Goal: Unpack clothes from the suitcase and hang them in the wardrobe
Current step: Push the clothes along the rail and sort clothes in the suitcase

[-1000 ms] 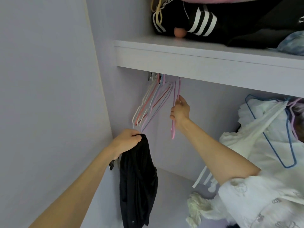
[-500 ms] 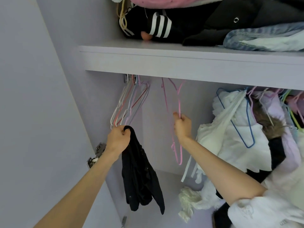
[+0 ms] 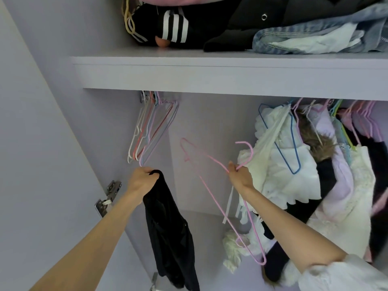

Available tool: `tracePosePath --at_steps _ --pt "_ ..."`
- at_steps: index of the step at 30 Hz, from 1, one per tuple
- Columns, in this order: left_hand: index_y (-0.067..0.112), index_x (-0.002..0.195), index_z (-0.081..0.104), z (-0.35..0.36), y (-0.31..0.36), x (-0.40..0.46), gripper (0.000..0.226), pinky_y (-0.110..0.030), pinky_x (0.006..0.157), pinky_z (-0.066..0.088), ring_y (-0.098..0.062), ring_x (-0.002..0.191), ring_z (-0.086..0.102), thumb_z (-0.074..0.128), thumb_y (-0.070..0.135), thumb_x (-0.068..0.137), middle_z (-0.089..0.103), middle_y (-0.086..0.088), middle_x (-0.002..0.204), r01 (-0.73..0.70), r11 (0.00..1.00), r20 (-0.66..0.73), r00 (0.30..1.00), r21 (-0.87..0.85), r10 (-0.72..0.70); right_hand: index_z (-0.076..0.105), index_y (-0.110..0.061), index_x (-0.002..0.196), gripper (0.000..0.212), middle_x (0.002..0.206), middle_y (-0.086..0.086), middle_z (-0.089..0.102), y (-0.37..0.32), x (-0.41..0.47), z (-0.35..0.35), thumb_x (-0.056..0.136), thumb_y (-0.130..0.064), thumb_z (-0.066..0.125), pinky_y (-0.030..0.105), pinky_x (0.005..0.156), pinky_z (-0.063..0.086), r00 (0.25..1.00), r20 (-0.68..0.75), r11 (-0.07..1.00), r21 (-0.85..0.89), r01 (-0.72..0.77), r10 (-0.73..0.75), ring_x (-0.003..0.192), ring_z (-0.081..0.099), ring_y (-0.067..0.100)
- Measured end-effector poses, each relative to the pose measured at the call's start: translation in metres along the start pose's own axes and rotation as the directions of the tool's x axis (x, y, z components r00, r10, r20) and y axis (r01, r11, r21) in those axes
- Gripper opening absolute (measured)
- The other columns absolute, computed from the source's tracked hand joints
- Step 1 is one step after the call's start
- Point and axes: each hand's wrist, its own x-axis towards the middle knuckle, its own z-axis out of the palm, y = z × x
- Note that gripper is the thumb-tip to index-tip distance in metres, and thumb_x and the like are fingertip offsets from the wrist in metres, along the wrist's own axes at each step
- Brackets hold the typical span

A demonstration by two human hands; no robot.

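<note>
You are looking into a pale lilac cabinet interior, its side wall [image 3: 52, 59] and open door [image 3: 31, 185] at left, a thick shelf [image 3: 210, 74] across, metal hinges [image 3: 108, 196] on the door.

No readable text shows anywhere. The folded black garment with white stripes [image 3: 174, 28] on the lilac wardrobe shelf [image 3: 210, 72] bears only stripes (no letters).

A black garment [image 3: 168, 232] hangs beside a pink wire hanger [image 3: 212, 198]. The wardrobe [image 3: 210, 72] is pale lilac. Empty hangers [image 3: 151, 131] are white, pink, red and lilac. A blue hanger [image 3: 291, 135] crosses white clothes [image 3: 281, 169]. On the shelf lie black fabric with white stripes [image 3: 174, 28] and faded blue denim [image 3: 315, 36].
</note>
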Motion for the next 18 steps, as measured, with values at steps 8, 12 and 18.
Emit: tracePosePath --at_steps 8,12,18 --pt "0.01 0.084 0.062 -0.008 -0.021 0.011 0.005 -0.033 0.074 0.043 -0.025 0.081 0.054 0.061 0.015 0.084 0.059 -0.009 0.083 0.076 0.991 -0.094 0.993 0.108 -0.066 0.056 -0.015 0.05 0.055 0.052 0.0 0.048 0.011 -0.004 -0.016 0.093 -0.048 0.046 0.026 0.05 0.033 0.999 -0.029 0.999 0.03 -0.044 0.045 0.047 0.04 0.015" --pt "0.003 0.081 0.06 -0.012 -0.034 0.023 0.004 -0.038 0.076 0.046 -0.027 0.081 0.053 0.06 0.007 0.082 0.058 -0.016 0.084 0.212 0.977 -0.075 0.974 -0.014 -0.213 0.054 -0.011 0.048 0.051 0.056 0.003 0.05 0.016 -0.007 -0.022 0.091 -0.038 0.054 0.028 0.062 0.039 0.997 0.069 0.998 0.055 -0.042 0.039 0.053 0.042 0.015" --pt "0.006 0.07 0.055 -0.01 -0.027 0.016 0.012 -0.031 0.06 0.039 -0.024 0.064 0.047 0.058 0.005 0.08 0.05 -0.012 0.068 0.143 0.987 -0.072 0.988 0.08 -0.137 0.053 -0.014 0.045 0.051 0.046 -0.004 0.048 0.005 -0.015 -0.016 0.09 -0.035 0.053 0.026 0.057 0.039 0.994 0.105 0.994 -0.098 0.044 -0.034 0.046 0.042 0.013"
